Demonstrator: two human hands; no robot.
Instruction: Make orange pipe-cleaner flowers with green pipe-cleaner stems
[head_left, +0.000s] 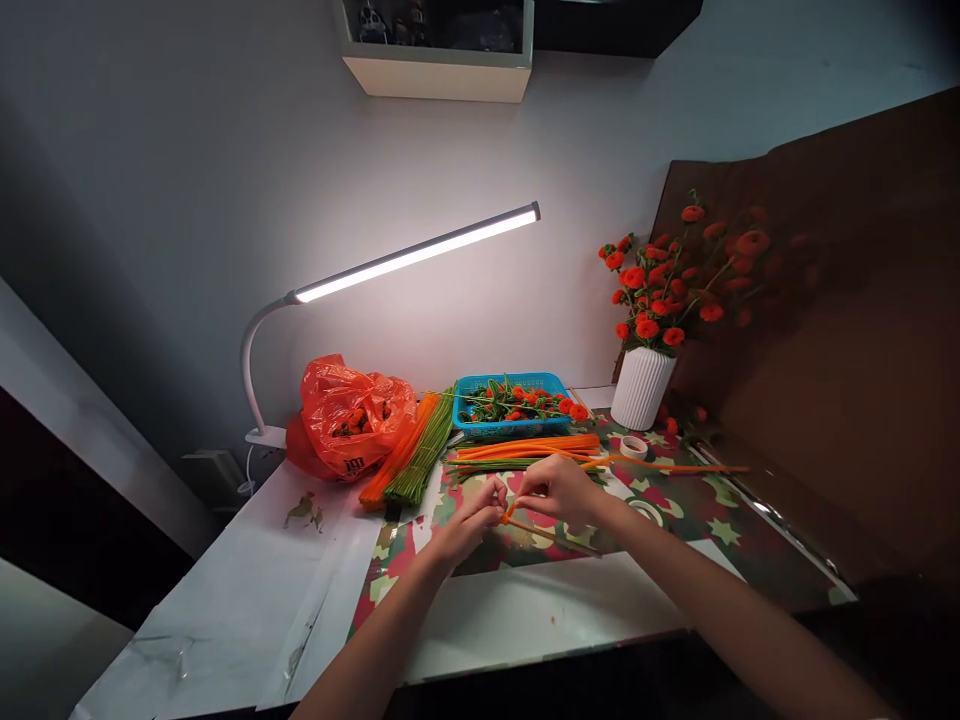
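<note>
Just above the patterned mat, my left hand [476, 515] is closed, thumb and fingers pinching one end of a thin stick [559, 540] where a fuzzy orange pipe cleaner [507, 516] is wound on it. Close beside it, my right hand [559, 488] pinches the same orange pipe cleaner. The stick slants down to the right, below my right hand. Behind the hands lie loose orange pipe cleaners [525, 447] and green pipe cleaners [487, 464]. A long orange strand runs rightward from behind my right hand; whether it joins the wound piece is hidden.
A blue basket [510, 430] holds red-orange flowers. Left of it are bundled green stems [424, 455] and a red plastic bag [349, 410]. Tape rolls [634, 447] lie on the right, before a white vase [643, 388]. A lit lamp [420, 252] hangs over the table.
</note>
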